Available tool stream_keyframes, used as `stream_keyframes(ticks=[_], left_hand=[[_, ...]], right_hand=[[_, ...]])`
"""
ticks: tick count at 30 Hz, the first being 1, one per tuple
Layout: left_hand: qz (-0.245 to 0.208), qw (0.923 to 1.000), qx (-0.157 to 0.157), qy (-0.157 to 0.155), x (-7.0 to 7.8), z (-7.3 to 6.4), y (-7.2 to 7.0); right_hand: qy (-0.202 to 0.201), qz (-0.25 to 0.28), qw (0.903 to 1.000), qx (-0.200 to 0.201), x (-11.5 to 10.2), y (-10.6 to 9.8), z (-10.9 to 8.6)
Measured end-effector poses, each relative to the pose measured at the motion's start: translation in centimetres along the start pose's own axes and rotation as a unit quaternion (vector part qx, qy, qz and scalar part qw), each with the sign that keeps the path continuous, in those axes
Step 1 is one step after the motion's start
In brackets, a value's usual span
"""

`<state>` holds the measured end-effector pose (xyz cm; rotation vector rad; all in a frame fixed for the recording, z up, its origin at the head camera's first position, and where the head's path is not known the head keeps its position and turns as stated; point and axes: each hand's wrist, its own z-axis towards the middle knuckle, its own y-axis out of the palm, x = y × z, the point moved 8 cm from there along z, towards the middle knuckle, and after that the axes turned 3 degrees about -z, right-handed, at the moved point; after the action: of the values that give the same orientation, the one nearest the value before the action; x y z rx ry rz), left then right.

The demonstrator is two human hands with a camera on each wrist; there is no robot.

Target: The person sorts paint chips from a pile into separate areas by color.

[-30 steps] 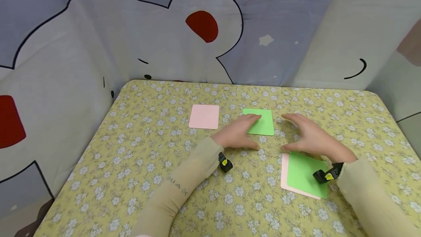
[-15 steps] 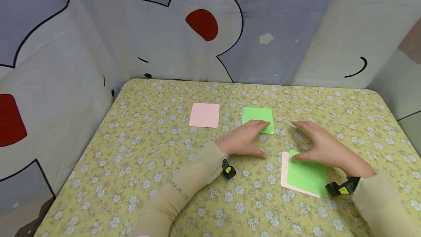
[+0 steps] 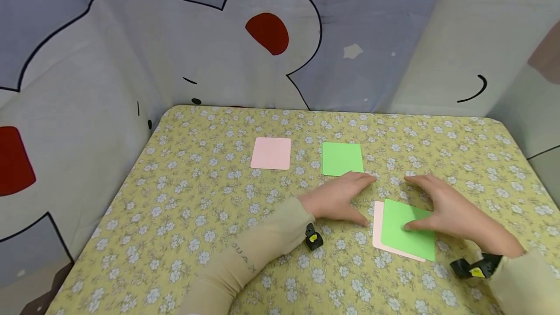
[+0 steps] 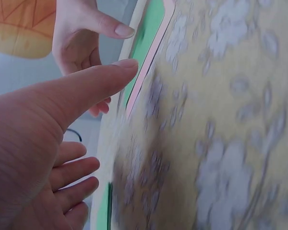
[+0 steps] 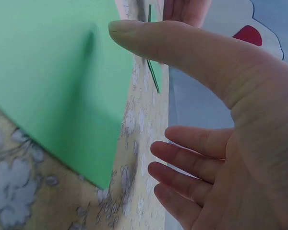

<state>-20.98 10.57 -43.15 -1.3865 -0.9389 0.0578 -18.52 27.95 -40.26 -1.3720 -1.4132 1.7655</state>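
Note:
On the right of the table, a green square card (image 3: 407, 242) lies askew over a pink square card (image 3: 377, 230), whose left and lower edges show. My right hand (image 3: 459, 215) hovers over that pair, thumb and fingers spread, holding nothing; in the right wrist view the thumb casts a shadow on the green card (image 5: 53, 76). Left of the pair, my left hand (image 3: 337, 198) hangs above the cloth with its thumb and fingers parted around nothing. Just beyond its fingertips lies a second green square (image 3: 342, 158), apparently more than one layer thick at its edge.
A pink square (image 3: 271, 153) lies farther back, left of the second green square. Yellow flowered cloth (image 3: 175, 237) covers the table. A printed curtain (image 3: 358, 38) hangs along the table's back edge and sides.
Both hands have moved right and nearer the person. The left hand has come off the back green square, and the right hand has come over the front pair. The cards stay in place.

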Motion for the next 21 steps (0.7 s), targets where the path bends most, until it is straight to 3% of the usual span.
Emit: stream_keyframes(ticks=[11, 21], left_hand=[[0.050, 0.9979, -0.023, 0.034, 3.1, 1.1, 1.6], [0.058, 0.9968, -0.040, 0.037, 4.9, 2.1, 3.0]], right_hand=[[0.015, 0.018, 0.9995, -0.020, 0.8, 0.7, -1.9], [0.023, 0.010, 0.9994, -0.023, 1.0, 1.3, -3.5]])
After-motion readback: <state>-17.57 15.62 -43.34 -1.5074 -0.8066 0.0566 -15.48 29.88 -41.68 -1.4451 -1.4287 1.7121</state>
